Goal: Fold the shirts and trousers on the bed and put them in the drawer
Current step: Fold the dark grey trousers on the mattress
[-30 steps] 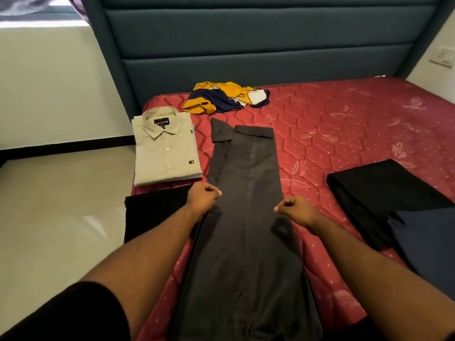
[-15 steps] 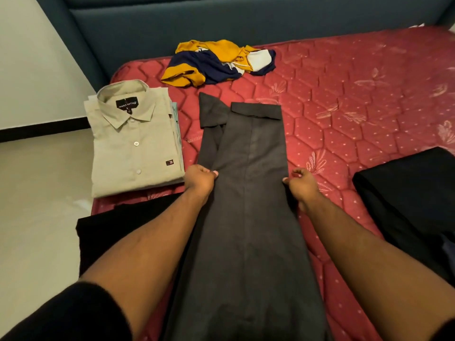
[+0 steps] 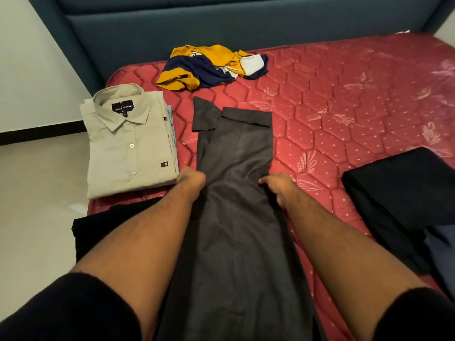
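Observation:
Dark grey trousers (image 3: 236, 217) lie lengthwise down the middle of the red mattress (image 3: 344, 114), leg ends pointing at the headboard. My left hand (image 3: 190, 179) grips their left edge and my right hand (image 3: 277, 185) grips their right edge, both about halfway along the legs. A folded beige shirt (image 3: 128, 143) lies left of the trousers, on top of another folded garment. A crumpled yellow and navy shirt (image 3: 211, 66) lies beyond the leg ends.
Folded black trousers (image 3: 403, 190) lie at the right, with a navy garment (image 3: 440, 252) beside them. Another black garment (image 3: 103, 230) hangs over the mattress's left edge. A teal padded headboard (image 3: 221, 25) stands behind; pale floor (image 3: 37, 205) lies left.
Both hands have slid further up the trouser legs toward the headboard, still gripping the edges. The view has tilted down and moved closer.

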Demonstrator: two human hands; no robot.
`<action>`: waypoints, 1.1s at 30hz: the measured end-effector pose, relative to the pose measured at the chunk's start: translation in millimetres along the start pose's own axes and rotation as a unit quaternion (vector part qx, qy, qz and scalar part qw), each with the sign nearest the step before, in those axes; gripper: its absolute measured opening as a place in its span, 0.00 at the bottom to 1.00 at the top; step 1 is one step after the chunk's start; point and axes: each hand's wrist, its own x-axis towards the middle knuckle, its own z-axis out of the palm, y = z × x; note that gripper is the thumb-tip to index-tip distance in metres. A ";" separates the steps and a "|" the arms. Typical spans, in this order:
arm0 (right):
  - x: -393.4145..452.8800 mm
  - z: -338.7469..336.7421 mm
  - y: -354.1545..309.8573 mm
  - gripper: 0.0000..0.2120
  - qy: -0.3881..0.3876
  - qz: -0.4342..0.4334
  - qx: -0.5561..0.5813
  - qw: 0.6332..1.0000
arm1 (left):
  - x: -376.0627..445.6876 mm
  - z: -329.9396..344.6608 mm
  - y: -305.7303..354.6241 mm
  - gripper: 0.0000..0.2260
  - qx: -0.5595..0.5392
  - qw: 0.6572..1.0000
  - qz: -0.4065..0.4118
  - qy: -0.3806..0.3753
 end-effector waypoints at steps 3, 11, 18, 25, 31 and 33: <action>-12.1 -4.0 -4.8 0.12 -0.039 0.006 0.052 0.998 | -16.1 -23.0 15.4 0.11 -0.165 0.980 -0.044 -0.104; -102.7 -76.4 -81.4 0.14 -0.111 -0.024 0.084 0.990 | -91.3 -122.7 61.8 0.11 -0.196 0.947 -0.032 -0.251; -254.3 -134.7 -225.6 0.16 -0.060 -0.253 0.128 0.957 | -213.1 -230.9 185.8 0.11 -0.244 0.940 0.160 -0.179; -385.0 -175.3 -291.7 0.18 0.038 -0.416 0.140 0.898 | -323.8 -311.9 229.2 0.13 -0.267 0.912 0.310 -0.039; -432.8 -197.6 -292.6 0.12 0.068 -0.469 0.123 0.872 | -367.9 -337.1 222.3 0.12 -0.341 0.860 0.378 -0.017; -445.5 -207.2 -289.9 0.12 0.061 -0.467 0.099 0.876 | -377.4 -345.8 219.2 0.12 -0.313 0.863 0.397 -0.013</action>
